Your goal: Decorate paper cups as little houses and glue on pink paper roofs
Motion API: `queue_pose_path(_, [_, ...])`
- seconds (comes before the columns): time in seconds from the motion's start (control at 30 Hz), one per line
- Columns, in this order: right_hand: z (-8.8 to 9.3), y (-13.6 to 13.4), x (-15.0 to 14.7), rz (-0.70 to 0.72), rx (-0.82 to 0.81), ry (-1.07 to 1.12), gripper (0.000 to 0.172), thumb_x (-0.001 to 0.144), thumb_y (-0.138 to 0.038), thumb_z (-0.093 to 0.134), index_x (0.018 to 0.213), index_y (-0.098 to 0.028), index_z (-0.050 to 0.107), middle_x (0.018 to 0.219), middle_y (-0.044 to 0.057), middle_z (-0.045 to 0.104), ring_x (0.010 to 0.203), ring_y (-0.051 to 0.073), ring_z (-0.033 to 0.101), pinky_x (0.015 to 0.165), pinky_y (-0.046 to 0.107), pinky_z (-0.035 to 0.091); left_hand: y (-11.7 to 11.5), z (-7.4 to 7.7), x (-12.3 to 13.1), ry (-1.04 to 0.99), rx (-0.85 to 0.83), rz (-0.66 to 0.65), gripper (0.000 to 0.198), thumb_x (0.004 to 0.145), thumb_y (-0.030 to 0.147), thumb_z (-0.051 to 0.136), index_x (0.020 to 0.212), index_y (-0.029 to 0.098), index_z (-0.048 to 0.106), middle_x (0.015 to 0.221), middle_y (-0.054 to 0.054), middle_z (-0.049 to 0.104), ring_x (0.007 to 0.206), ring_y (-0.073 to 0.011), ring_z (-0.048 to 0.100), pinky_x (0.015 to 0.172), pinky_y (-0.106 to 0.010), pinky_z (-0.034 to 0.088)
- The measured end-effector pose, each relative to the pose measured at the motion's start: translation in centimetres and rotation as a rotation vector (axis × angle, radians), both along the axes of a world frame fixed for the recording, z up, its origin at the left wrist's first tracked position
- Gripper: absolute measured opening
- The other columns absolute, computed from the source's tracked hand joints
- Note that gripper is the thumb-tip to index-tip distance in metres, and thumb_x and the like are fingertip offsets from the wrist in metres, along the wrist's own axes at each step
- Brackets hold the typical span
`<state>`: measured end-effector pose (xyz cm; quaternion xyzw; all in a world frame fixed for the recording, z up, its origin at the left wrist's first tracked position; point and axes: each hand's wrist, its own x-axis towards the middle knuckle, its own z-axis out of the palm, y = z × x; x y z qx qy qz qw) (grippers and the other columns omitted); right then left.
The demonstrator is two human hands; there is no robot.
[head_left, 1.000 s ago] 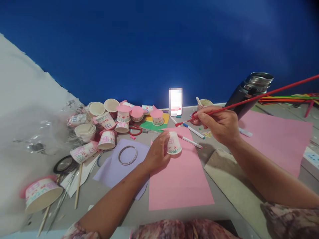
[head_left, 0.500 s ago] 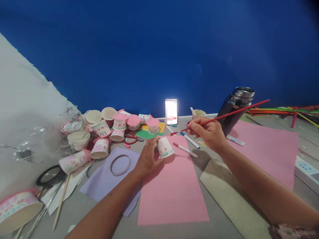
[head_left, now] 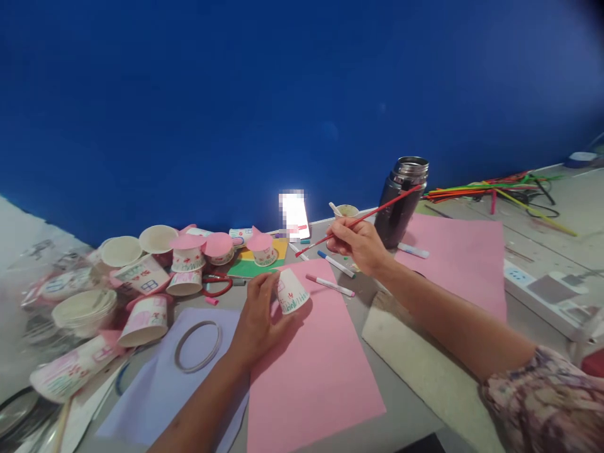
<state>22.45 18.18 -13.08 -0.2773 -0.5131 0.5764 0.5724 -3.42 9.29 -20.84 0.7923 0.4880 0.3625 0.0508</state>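
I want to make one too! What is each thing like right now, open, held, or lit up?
left hand: closed around the paper cup
paper cup: upside down, tilted, drawn on
right hand: pinching the red stick
red stick: held slanted in the air
flask: upright, no lid on
phone: standing up, screen lit

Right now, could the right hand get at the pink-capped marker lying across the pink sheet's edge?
Probably yes: the marker lies just beside the right hand with nothing between, though its fingers are busy pinching a red stick.
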Motion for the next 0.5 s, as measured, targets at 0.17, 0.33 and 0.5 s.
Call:
queue_pose_path(0.17, [0.41,0.21,0.06,-0.023,-0.012,0.018,0.044,0.072,-0.058,0.084,0.072,-0.017,0.066,0.059,-0.001,0.067,0.044,0.005,0.043,0.042,0.021,0.027,0.3,0.06,-0.26,0.027,0.049,0.041,0.067,0.092,0.036,0.067,0.152,0.028,0.04,0.137,-0.015,0.046,0.131,-0.0376,0.052,0.106,-0.061,0.054])
queue_pose_path(0.33, [0.89,0.48,0.26,-0.021,-0.027,0.018,0.041,0.074,-0.056,0.082,0.072,-0.018,0.067,0.059,-0.001,0.068,0.045,0.005,0.042,0.043,0.021,0.027,0.72,0.25,-0.17,0.005,0.079,0.085,0.061,0.091,0.04,0.064,0.149,0.03,0.046,0.131,-0.014,0.051,0.126,-0.0408,0.056,0.104,-0.068,0.053])
queue_pose_path(0.5, [0.73,0.9,0.45,-0.01,-0.032,0.036,0.038,0.076,-0.052,0.081,0.072,-0.018,0.066,0.059,-0.002,0.067,0.046,0.005,0.043,0.043,0.021,0.028,0.93,-0.28,-0.43,-0.05,0.046,0.051,0.067,0.09,0.039,0.067,0.152,0.036,0.041,0.131,-0.012,0.048,0.131,-0.0434,0.05,0.11,-0.076,0.045])
